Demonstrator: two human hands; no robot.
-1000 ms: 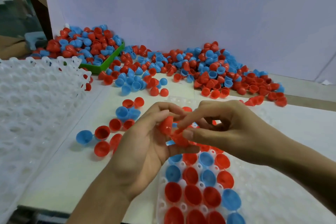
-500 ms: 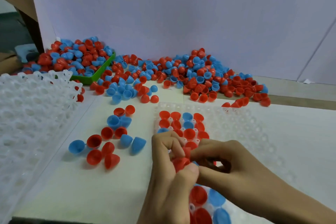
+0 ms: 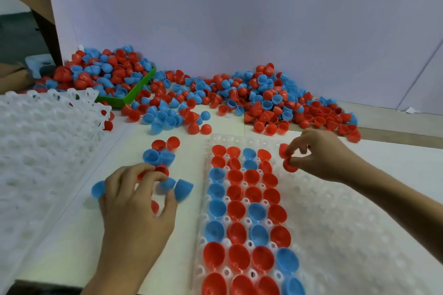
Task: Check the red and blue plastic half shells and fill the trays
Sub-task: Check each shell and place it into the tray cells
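Left hand [image 3: 136,199] at about 8 o'clock of the view, palm down over a small loose cluster of half shells [image 3: 160,160] on the white table [image 3: 60,242]; fingers [image 3: 153,176] spread fairly wide and curled, tips touching a red shell [image 3: 161,170], thumb beside a blue shell [image 3: 183,189]. Not clear whether anything is actually pinched.

Right hand [image 3: 318,154] at about 3 o'clock, above the far right part of the white tray [image 3: 347,235], fingers narrowed into a pinch on two red half shells [image 3: 288,160], one above the other, just beside the tray's fourth column.

Tray lying at 5 to 6 o'clock, running from near edge to the middle; four left columns filled with red and blue shells, open side up, mostly red with blue scattered along the first and third columns and at the near right. Remaining pockets to the right bare.

Second white tray stack [image 3: 43,151] at 9 o'clock, tilted slightly, its pockets without shells.

Big heap of mixed red and blue shells [image 3: 263,100] at 12 o'clock along the pale wall [image 3: 239,19], spilling toward 1 o'clock. Green bin [image 3: 141,85] at 11 o'clock, heaped full with more of the same.
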